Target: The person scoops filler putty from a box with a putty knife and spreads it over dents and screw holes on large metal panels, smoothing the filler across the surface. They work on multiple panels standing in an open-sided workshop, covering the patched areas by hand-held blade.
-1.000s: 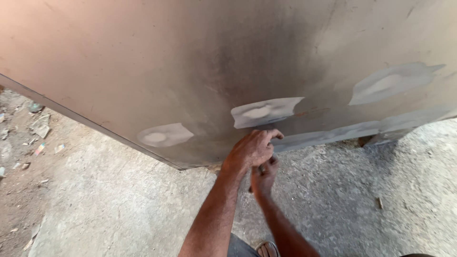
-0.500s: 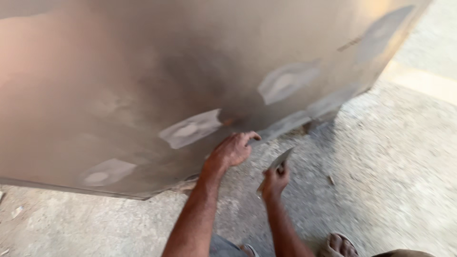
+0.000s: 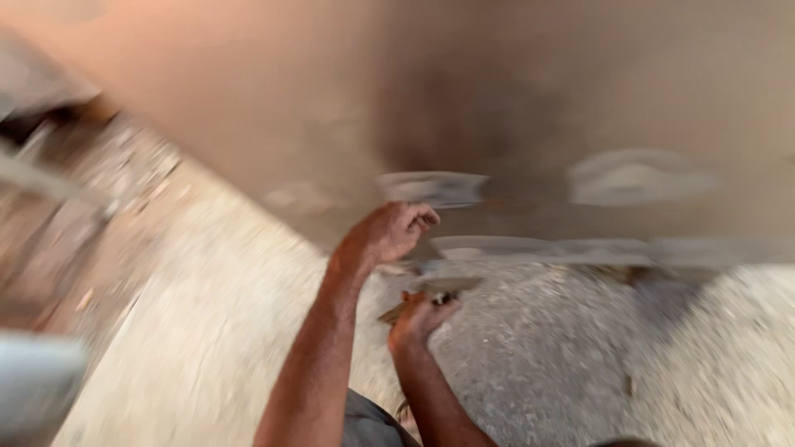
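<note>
The picture is smeared by motion. A big grey-brown flat panel (image 3: pixel 464 91) leans over the ground and carries pale filler patches (image 3: pixel 432 187), with a pale strip (image 3: pixel 538 248) along its lower edge. My left hand (image 3: pixel 389 233) sits at that lower edge just below a patch, its fingers curled in; I see nothing in it. Lower down, my right hand (image 3: pixel 418 321) grips a small flat scraper blade (image 3: pixel 435 290), which it holds just under the panel's edge and close to the left hand.
Rough pale concrete ground (image 3: pixel 207 331) spreads below the panel. Blurred rubble and dark debris (image 3: pixel 74 190) lie at the left. A pale blurred shape (image 3: pixel 33 385) fills the lower left corner. Another filler patch (image 3: pixel 638 175) shows further right.
The view has swung, so the panel's edge now runs level and the picture is blurred. My right hand with the scraper has come up closer under my left hand, which stays at the panel's lower edge.
</note>
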